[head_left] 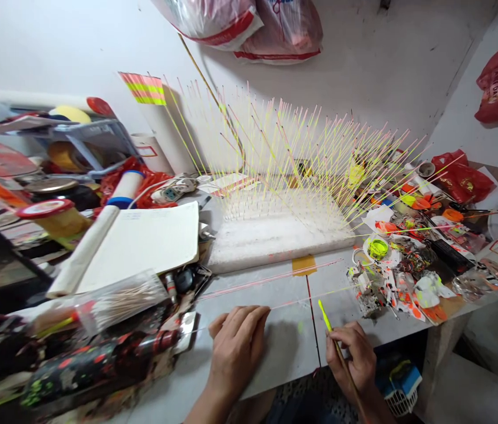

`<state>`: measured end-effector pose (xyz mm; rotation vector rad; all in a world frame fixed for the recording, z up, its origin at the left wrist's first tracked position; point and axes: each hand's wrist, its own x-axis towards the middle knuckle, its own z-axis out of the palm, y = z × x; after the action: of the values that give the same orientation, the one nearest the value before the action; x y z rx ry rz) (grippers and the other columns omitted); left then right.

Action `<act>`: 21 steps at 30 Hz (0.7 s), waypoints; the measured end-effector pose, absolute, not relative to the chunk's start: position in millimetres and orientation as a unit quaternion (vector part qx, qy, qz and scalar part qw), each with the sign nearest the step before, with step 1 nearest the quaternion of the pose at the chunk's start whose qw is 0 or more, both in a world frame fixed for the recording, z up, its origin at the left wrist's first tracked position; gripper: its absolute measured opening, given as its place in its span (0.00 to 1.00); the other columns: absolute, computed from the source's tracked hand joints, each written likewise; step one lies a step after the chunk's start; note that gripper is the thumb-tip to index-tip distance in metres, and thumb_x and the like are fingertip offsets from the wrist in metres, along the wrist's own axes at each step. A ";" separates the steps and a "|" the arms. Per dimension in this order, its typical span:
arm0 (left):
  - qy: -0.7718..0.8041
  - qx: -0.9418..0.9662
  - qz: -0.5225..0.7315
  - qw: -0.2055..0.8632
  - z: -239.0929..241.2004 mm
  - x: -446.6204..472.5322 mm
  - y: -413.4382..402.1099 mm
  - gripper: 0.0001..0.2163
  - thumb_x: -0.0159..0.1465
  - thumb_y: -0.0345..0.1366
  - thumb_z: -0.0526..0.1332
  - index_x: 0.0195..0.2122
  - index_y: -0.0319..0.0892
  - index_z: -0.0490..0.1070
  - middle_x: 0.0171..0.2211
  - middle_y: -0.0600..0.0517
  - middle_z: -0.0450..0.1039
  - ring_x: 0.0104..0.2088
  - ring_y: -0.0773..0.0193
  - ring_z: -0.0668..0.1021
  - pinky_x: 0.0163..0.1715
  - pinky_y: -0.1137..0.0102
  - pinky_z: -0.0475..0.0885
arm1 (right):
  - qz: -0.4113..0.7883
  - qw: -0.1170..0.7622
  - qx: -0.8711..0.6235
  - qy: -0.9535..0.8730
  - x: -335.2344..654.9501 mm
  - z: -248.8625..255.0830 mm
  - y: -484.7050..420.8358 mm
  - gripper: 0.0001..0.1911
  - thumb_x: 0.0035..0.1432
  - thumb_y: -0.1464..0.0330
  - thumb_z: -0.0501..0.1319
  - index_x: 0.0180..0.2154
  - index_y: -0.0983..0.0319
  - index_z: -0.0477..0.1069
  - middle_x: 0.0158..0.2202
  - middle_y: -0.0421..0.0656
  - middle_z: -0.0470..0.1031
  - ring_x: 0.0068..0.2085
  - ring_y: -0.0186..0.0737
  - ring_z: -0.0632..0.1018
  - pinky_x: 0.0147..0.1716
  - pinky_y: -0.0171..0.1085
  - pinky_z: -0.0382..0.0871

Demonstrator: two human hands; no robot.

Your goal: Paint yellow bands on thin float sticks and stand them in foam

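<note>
Left hand: Fingers are pressed together and lightly curved, with the tips laid on a thin painted stem; whether the stem is pinched cannot be told.

Right hand: A fine paintbrush is pinched by the fingers, its tip coated in yellow-green paint.

Stem position: The stem is held across the white tabletop, running toward 2 o'clock from the left hand.

Handling: The stem is judged light, stiff and fragile, and liable to roll. Gentle fingertip hold near its end is advised.

Surroundings: A white foam block stands at 12 o'clock, set with many slanted painted stems. A small yellow paint pot is placed at 1 o'clock from the right hand. An open notebook lies at 10 o'clock from the left hand.
</note>
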<state>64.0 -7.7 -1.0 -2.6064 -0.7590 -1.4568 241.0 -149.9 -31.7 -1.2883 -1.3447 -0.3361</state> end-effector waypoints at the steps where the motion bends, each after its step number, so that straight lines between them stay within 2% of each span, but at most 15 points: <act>1: -0.248 -0.845 -0.473 0.030 -0.3 64.3 -8.2 0.05 0.67 0.27 0.57 0.39 0.43 0.71 0.31 0.54 0.77 0.31 0.67 0.77 0.38 0.67 0.62 | -0.139 0.584 -0.553 -0.577 238.7 -31.7 -148.7 0.11 0.62 0.79 0.60 0.43 0.60 0.70 0.32 0.40 0.77 0.30 0.35 0.75 0.29 0.34 0.71; 13: -0.256 -0.836 -0.486 0.004 0.8 66.9 -12.6 0.07 0.68 0.26 0.56 0.39 0.43 0.71 0.30 0.55 0.77 0.31 0.69 0.77 0.39 0.67 0.62 | -0.125 0.572 -0.578 -0.569 236.3 -41.1 -143.4 0.09 0.64 0.77 0.60 0.43 0.59 0.71 0.33 0.40 0.78 0.32 0.35 0.76 0.30 0.33 0.72; 21: -0.260 -0.834 -0.487 0.006 -2.0 66.5 -12.7 0.07 0.67 0.26 0.56 0.39 0.44 0.70 0.31 0.56 0.77 0.31 0.68 0.77 0.39 0.67 0.62 | -0.141 0.583 -0.586 -0.545 237.6 -38.4 -144.7 0.06 0.64 0.75 0.60 0.39 0.59 0.72 0.29 0.39 0.76 0.27 0.33 0.74 0.24 0.32 0.69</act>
<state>66.5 -12.7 -2.0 -2.6108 -0.8127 -1.5244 237.6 -144.7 -38.4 -1.3695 -1.2724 -0.3285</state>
